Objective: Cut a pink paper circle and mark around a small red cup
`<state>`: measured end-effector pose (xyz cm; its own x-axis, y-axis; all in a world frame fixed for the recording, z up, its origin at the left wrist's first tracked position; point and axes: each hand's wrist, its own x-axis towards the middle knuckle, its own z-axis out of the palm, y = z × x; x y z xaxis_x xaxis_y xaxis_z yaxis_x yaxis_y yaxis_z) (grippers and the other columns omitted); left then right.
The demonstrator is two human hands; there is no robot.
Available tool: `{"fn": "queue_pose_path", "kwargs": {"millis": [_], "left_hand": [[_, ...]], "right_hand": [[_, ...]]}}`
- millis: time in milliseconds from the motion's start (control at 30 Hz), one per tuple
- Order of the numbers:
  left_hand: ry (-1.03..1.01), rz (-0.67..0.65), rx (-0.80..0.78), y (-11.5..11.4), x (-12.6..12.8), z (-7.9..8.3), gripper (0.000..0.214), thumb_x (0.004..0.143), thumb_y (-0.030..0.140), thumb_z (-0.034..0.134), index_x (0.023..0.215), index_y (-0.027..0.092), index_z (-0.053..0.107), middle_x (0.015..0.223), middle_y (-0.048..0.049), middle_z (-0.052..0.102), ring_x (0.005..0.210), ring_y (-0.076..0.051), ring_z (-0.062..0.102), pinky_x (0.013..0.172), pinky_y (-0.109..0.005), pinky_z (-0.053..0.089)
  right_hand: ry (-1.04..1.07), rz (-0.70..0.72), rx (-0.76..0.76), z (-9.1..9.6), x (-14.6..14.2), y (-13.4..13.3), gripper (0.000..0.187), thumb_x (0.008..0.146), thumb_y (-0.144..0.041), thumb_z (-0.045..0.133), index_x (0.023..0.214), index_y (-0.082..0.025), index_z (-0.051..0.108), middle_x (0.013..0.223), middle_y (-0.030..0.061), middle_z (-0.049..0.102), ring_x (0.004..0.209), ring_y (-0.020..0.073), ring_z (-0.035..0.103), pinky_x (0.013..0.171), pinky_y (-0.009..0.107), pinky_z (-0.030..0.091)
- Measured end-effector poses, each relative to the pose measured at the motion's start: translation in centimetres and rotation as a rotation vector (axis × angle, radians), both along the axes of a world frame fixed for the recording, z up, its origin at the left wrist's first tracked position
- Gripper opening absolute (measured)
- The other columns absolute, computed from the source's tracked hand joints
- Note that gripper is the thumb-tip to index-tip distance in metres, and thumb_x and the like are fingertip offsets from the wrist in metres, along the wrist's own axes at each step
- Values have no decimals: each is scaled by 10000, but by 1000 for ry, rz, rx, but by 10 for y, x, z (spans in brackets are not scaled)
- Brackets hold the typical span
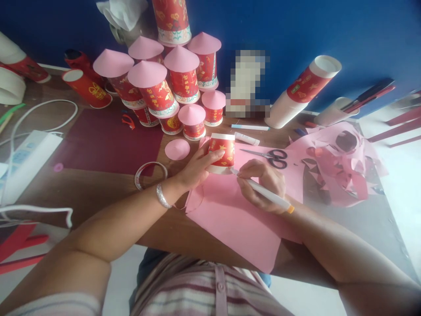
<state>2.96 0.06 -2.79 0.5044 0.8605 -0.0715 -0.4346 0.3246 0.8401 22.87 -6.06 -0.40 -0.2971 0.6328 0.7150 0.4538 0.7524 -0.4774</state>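
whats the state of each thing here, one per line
left hand: gripping the red paper cup
red paper cup: upside down on the pink paper
right hand: holding the pen
pen: tip at the cup's rim
pink paper: flat, with a cut-out hole
scissors: lying on the paper, blades shut
pink cone: loose on the table
finished cups: stacked, capped with cones

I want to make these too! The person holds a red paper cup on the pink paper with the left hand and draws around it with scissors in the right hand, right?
Not quite. The right hand holds a white pen, not scissors; the scissors lie untouched on the pink paper. The left hand does hold the red paper cup, as the head view shows.
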Motion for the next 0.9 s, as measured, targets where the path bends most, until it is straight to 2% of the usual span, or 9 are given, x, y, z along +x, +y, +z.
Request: {"fn": "queue_pose_path", "kwargs": {"millis": [633, 900], "left_hand": [[-18, -1, -11, 0, 0, 0, 391, 888, 463, 900, 1125, 206, 723, 1055, -44, 763, 1033, -214, 743, 973, -376, 605], [3, 6, -1, 0, 0, 1, 383, 888, 471, 895, 1124, 221, 725, 1062, -36, 765, 1037, -211, 744, 987, -375, 606]], "right_hand": [[-17, 2, -34, -1, 0, 0, 135, 1005, -144, 668, 998, -267, 612, 832, -11, 741, 680, 156, 733, 591, 277, 591], [-16, 18, 13, -1, 1, 4, 155, 991, -126, 684, 1018, -264, 619, 839, -12, 750, 687, 154, 747, 609, 264, 598]]}}
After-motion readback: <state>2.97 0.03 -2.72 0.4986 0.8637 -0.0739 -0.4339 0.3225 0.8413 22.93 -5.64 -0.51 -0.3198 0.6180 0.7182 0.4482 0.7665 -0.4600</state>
